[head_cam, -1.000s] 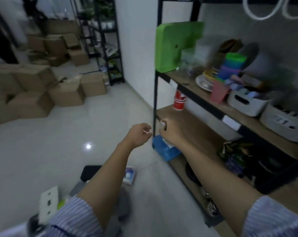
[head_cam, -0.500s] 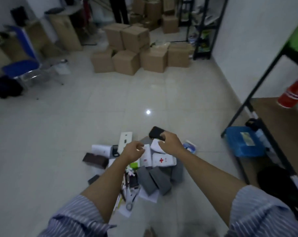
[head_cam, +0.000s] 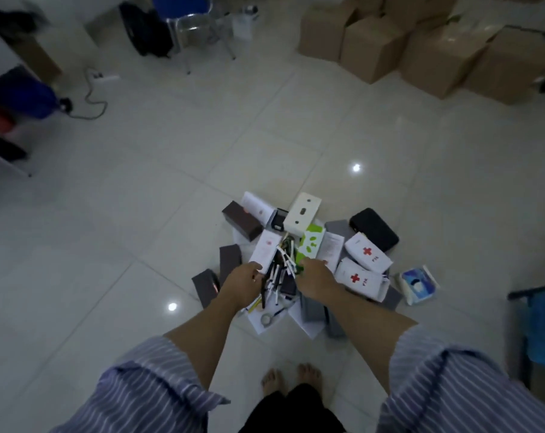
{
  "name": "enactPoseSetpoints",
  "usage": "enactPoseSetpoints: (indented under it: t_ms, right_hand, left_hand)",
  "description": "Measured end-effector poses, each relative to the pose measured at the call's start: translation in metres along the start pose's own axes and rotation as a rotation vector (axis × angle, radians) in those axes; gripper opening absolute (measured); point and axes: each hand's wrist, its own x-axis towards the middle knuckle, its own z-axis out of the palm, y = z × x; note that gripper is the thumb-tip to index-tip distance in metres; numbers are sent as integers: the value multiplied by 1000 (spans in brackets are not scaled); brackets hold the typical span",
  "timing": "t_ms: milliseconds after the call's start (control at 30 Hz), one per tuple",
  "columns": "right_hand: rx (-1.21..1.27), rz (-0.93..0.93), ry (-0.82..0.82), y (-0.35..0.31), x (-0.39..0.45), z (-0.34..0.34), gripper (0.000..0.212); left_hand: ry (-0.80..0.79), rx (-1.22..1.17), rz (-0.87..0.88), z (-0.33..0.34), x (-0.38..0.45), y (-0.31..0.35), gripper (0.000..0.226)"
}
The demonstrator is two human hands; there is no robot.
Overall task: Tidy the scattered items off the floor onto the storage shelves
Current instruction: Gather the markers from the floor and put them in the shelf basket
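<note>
Both hands, left hand point(head_cam: 244, 281) and right hand point(head_cam: 315, 276), are lowered into the pens point(head_cam: 279, 273) (whether anything is pinched cannot be told); loose pens could be dropped if grabbed carelessly

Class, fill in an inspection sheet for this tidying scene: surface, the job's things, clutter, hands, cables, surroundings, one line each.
Surface: pale glossy tiled floor, ceiling lights reflected.
Job's things: one heap holding two white first-aid pouches, black case, cream box, dark boxes, pens, papers, tissue pack.
Clutter: tape roll and loose sheets at the heap's near edge.
Hands: left hand and right hand both down at the pens; grip cannot be told.
Cables: black cord trailing on the floor, upper left.
Surroundings: cardboard boxes, blue chair.
</note>
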Motion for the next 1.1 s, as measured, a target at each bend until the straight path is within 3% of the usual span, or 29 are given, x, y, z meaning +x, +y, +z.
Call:
enactPoseSetpoints:
  t_ms: [100,233,300,367,567,700,800,1100]
  right_hand:
    - [-50,0,16,3,36,17,26]
    - [-43,6,4,19,95,48,19]
    - [-41,7,-16,34,128,68,3]
    - [-57,-1,-54,50,160,93,19]
    - [-13,42,-88,108,259,198,24]
    - [22,39,-60,141,328,255,23]
    - [22,-6,-2,163,382,282,10]
    - [291,-59,472,196,477,316,23]
  left_hand:
    - [37,-41,-41,19,19,-19,29]
    - [81,-80,-92,57,63,-55,30]
    - [80,-71,-91,84,88,-79,30]
    - [55,-49,-97,115,114,-103,32]
    - [-4,8,-169,230,193,-184,35]
    - [38,93,-115,291,251,-232,30]
    - [81,145,-70,321,300,-261,20]
    - [262,3,13,373,400,-297,27]
